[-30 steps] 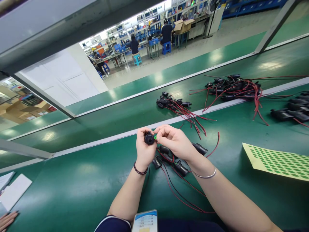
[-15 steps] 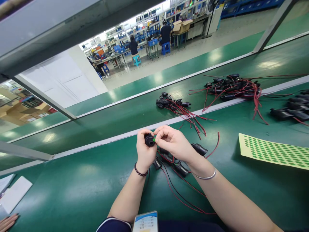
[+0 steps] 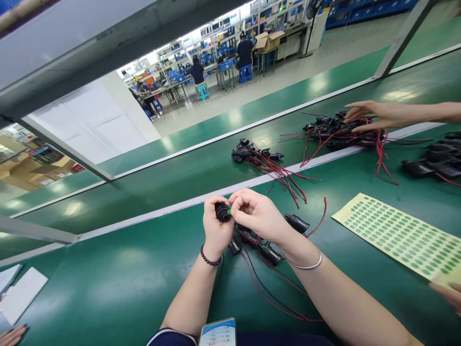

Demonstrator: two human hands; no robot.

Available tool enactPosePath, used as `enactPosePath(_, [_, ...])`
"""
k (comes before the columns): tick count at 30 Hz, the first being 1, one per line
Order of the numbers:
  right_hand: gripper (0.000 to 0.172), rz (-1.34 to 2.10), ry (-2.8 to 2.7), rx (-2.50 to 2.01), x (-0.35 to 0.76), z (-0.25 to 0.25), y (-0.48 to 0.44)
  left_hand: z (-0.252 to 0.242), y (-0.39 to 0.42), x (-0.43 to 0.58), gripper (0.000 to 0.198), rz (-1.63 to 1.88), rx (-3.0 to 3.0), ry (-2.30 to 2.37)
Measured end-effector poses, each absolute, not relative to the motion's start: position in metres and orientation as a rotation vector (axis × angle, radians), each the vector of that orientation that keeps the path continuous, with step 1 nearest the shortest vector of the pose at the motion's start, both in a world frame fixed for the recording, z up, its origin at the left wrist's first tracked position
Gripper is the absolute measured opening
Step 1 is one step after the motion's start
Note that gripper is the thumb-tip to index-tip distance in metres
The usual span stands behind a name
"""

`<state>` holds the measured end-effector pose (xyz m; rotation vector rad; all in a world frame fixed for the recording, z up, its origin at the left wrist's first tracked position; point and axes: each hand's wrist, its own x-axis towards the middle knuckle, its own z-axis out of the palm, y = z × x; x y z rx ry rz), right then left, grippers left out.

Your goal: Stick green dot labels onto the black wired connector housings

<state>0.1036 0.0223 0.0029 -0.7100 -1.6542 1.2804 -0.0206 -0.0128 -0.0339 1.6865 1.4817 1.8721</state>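
Note:
My left hand is wrapped round a black cylindrical part, its open round end towards me. Thumb and forefinger of my right hand pinch a small green dot sticker against the side of that part. Beneath my right hand lie several similar black parts with red and black wires, partly hidden by the hand and wrist. To the right, a pale yellow sheet of green dot stickers lies on the green table.
Beyond the white strip is a small heap of wired black parts. A larger heap has a co-worker's hand over it. More black parts lie at right. Another hand touches the sticker sheet. A white pad lies far left.
A co-worker's hand has come in over the far right heap. The sticker sheet has turned and shifted left, with a hand now at its near edge. My own hands have barely moved.

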Motion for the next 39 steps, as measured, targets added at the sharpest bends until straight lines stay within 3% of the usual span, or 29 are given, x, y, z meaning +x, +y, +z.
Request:
enactPosePath(26, [0.003,1.313,-1.625,-0.691,0.1029,0.0026,0.0225,-0.0344,-0.0118,-0.0246,0.023,1.895,1.9,1.388])
enactPosePath(39, [0.006,1.299,-1.629,-0.673,0.1032,0.0017,0.022,-0.0397,-0.0129,-0.0177,0.025,1.885,1.586,1.367])
